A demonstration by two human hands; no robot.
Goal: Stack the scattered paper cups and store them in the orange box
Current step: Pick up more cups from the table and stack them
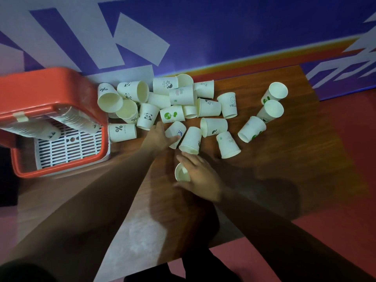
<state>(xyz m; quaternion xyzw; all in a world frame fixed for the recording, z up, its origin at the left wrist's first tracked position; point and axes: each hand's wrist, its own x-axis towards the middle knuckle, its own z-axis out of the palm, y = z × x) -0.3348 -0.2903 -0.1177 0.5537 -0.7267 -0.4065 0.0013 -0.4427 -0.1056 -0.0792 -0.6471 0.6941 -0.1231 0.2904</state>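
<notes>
On a wooden table (284,159) set against a purple-and-white wall (223,27), a person sorts through a spill of white paper cups (209,107), most of them lying on their sides or standing mouth-down in a loose heap along the far edge. The left hand (157,137) reaches into the pile, its thumb laid across a blue-marked cup (177,128) that it pinches against the fingers behind. Just beside that cup stands an upturned cup (190,140). Nearer the camera, the right hand (201,180) curls its fingers round a held cup (182,173), whose open mouth faces up toward the lens.

At the table's left end sits the orange box (40,88), open, with a white slatted tray (67,147) at its bottom. Two long stacks of nested cups (75,119) lie on their sides inside it, across the tray. A cup printed with a percent sign (122,132) lies just beside the box's wall. Farther right, a few cups lie well apart from the main heap, near the table's edge, beyond which the red floor (356,139) shows.
</notes>
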